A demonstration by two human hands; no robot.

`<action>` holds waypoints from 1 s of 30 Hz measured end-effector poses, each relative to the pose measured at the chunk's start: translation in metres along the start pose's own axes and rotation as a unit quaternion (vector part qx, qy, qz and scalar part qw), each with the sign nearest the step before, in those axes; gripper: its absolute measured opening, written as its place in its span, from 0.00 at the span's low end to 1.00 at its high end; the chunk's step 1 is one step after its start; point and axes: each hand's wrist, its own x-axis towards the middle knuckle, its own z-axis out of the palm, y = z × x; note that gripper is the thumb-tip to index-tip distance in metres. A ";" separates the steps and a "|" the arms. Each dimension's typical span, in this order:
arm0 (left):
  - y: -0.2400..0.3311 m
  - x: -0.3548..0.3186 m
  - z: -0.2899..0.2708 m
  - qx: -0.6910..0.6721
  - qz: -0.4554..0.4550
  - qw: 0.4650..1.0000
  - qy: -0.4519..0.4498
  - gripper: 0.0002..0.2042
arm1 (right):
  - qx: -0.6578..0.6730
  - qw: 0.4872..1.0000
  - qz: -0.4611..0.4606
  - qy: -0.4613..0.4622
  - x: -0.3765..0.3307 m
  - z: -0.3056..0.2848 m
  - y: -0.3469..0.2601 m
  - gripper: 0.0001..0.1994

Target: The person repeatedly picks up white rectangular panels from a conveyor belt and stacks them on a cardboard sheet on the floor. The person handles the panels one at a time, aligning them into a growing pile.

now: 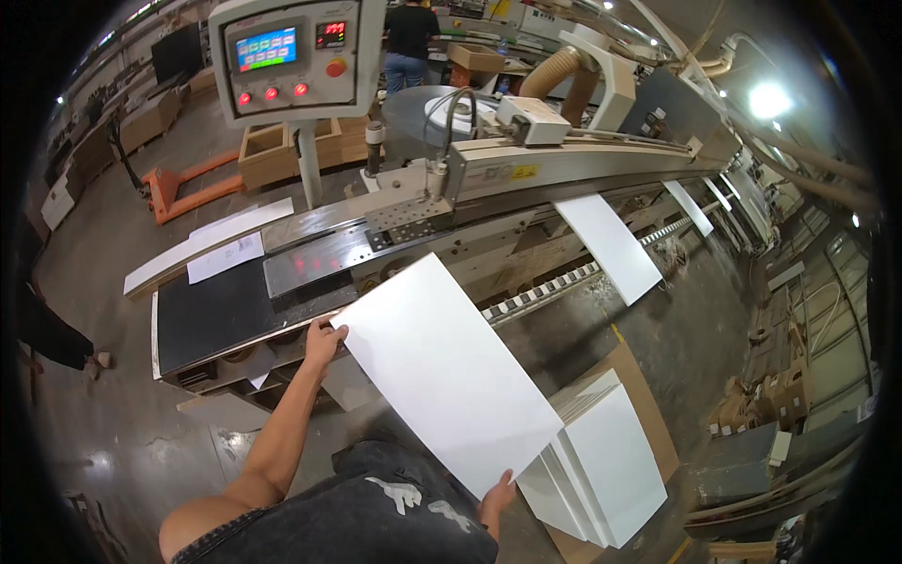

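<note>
A large white rectangular panel (451, 367) is held level in front of me, slanting from the machine toward my body. My left hand (324, 344) grips its left edge near the far corner, thumb on top. At the near edge, close to the right corner, my right hand (498, 496) is closed on the same panel. The panel's far end reaches the infeed side of a long edge-banding machine (489, 244). Beside my right hand stands a stack of white panels (615, 461) on a brown sheet (648, 399). Fingers under the panel are hidden.
A control box (291, 61) with a lit screen rises on a post at the far left. More white panels (609, 246) lie along the machine's toothed conveyor (545, 296). An orange pallet jack (188, 183) and wooden boxes stand behind. A person (411, 42) is at the back.
</note>
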 end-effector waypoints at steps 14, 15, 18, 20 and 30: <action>-0.037 -0.007 -0.030 -0.007 -0.051 0.996 -0.074 0.11 | -0.209 0.886 0.041 -0.412 -0.135 0.109 -0.099 0.20; -0.037 -0.004 -0.031 -0.012 -0.057 0.996 -0.072 0.11 | -0.239 0.876 0.066 -0.414 -0.137 0.114 -0.102 0.20; -0.037 0.008 -0.033 -0.017 -0.054 0.996 -0.064 0.11 | -0.229 0.875 0.074 -0.419 -0.146 0.126 -0.107 0.21; -0.036 0.017 -0.035 -0.003 -0.032 0.998 -0.045 0.10 | -0.225 0.866 0.092 -0.436 -0.151 0.133 -0.110 0.19; -0.035 0.033 -0.017 0.001 -0.040 0.998 -0.047 0.07 | -0.206 0.904 0.065 -0.370 -0.136 0.142 -0.096 0.22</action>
